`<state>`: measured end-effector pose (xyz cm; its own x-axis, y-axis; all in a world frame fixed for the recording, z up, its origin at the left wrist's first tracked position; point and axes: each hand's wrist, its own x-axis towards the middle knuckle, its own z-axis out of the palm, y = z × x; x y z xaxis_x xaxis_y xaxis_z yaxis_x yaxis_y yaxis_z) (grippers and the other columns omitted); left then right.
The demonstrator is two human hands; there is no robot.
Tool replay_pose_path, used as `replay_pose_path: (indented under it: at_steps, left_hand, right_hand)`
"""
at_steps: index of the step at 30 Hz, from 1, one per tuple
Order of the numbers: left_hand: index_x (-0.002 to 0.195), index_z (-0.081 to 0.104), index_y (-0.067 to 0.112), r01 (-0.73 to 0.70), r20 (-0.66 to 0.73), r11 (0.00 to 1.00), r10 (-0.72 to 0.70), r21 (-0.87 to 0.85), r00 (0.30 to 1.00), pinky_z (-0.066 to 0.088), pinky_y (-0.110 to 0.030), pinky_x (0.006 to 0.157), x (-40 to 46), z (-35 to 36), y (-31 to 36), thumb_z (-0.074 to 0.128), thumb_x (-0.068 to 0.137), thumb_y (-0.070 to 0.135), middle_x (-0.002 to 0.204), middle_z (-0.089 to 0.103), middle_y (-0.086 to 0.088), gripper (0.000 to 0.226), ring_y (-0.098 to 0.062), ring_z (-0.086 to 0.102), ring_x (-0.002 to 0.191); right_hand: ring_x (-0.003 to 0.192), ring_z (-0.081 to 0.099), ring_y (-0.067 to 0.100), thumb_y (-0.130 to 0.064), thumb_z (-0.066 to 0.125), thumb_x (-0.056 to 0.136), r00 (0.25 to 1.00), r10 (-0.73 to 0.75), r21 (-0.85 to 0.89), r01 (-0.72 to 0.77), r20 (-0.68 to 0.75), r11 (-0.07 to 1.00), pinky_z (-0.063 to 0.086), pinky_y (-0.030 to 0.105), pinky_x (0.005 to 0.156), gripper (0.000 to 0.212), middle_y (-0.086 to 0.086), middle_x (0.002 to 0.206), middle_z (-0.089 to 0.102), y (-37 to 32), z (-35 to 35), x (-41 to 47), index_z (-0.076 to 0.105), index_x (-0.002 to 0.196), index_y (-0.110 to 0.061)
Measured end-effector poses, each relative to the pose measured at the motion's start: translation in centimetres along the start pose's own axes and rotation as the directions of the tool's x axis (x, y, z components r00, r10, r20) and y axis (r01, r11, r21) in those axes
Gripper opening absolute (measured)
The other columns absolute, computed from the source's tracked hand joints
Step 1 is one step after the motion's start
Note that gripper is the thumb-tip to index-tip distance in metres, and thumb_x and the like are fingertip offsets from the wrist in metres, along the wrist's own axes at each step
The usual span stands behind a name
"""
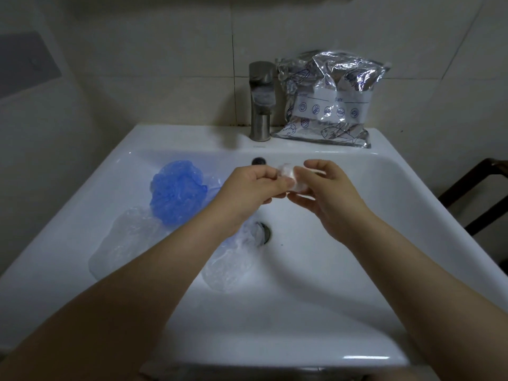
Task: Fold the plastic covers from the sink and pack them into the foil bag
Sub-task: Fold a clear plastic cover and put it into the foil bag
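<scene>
My left hand point(253, 188) and my right hand point(330, 196) meet above the middle of the white sink point(343, 270), both pinching a small folded clear plastic cover point(291, 178) between them. A crumpled blue plastic cover point(176, 191) lies in the basin at the left. A clear cover point(123, 243) lies below it, and another clear cover point(231, 265) lies by the drain, partly hidden under my left forearm. The silver foil bag point(327, 103) stands on the sink's back ledge at the right, leaning against the wall.
A steel tap point(261, 100) stands on the ledge just left of the foil bag. The drain point(265, 233) sits mid-basin and an overflow hole point(259, 161) is in the back wall. A dark chair frame point(478, 193) is beside the sink at the right.
</scene>
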<state>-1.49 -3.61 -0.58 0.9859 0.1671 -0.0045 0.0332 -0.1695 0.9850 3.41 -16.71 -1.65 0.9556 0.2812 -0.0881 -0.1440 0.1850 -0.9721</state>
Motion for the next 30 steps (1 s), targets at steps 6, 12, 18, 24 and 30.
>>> replay_pose_path:
  at_steps: [6,12,18,24,30]
  left_hand:
    - [0.088,0.067,0.014,-0.042,-0.090,0.999,0.041,-0.010,0.995,0.049,-0.021,0.080,0.4,0.0,-0.6,0.068,0.082,0.009,0.091,0.069,-0.011,0.008,-0.008,0.063,0.082]
    - [0.089,0.059,0.016,-0.027,-0.068,0.999,0.025,-0.023,0.997,0.048,-0.011,0.071,0.4,0.6,-0.8,0.064,0.084,0.005,0.086,0.067,-0.002,0.013,-0.003,0.062,0.074]
    - [0.087,0.062,0.012,-0.087,-0.133,0.994,0.079,-0.061,0.988,0.052,-0.012,0.072,0.1,0.9,-0.4,0.070,0.080,0.009,0.081,0.068,0.000,0.011,-0.001,0.065,0.068]
    - [0.083,0.062,0.012,-0.130,-0.196,0.990,0.119,-0.046,0.973,0.050,-0.011,0.073,0.8,1.8,0.4,0.067,0.081,0.004,0.081,0.066,-0.002,0.010,-0.005,0.063,0.072]
    - [0.084,0.063,0.008,-0.189,-0.215,0.981,0.174,-0.051,0.961,0.046,-0.010,0.059,4.6,2.5,3.8,0.066,0.080,-0.004,0.073,0.063,-0.001,0.013,0.003,0.059,0.057]
  right_hand:
    - [0.067,0.065,0.015,-0.018,0.049,0.096,0.953,0.207,0.094,-0.232,0.223,0.968,0.056,0.025,0.075,0.023,0.005,0.065,0.067,0.0,-0.1,0.0,0.063,0.087,-0.002]
    - [0.066,0.062,0.012,-0.011,0.050,0.095,0.966,0.150,0.014,-0.156,0.212,0.988,0.055,0.019,0.067,0.017,0.009,0.075,0.065,0.3,-0.4,0.1,0.063,0.094,0.000]
    - [0.060,0.061,0.012,-0.012,0.059,0.091,0.982,0.019,-0.097,-0.001,0.186,0.995,0.051,0.019,0.063,0.014,0.005,0.062,0.063,-0.2,-0.4,-0.2,0.063,0.087,0.001]
    - [0.067,0.059,0.016,-0.009,0.059,0.089,0.994,-0.038,-0.050,0.043,0.098,0.998,0.052,0.023,0.071,0.023,0.013,0.071,0.062,-0.9,-0.4,0.1,0.064,0.095,0.013]
    - [0.068,0.059,0.016,0.003,0.062,0.084,0.996,-0.093,0.091,0.092,0.008,0.992,0.055,0.022,0.078,0.012,0.009,0.065,0.060,-3.9,-0.2,2.5,0.062,0.072,-0.001]
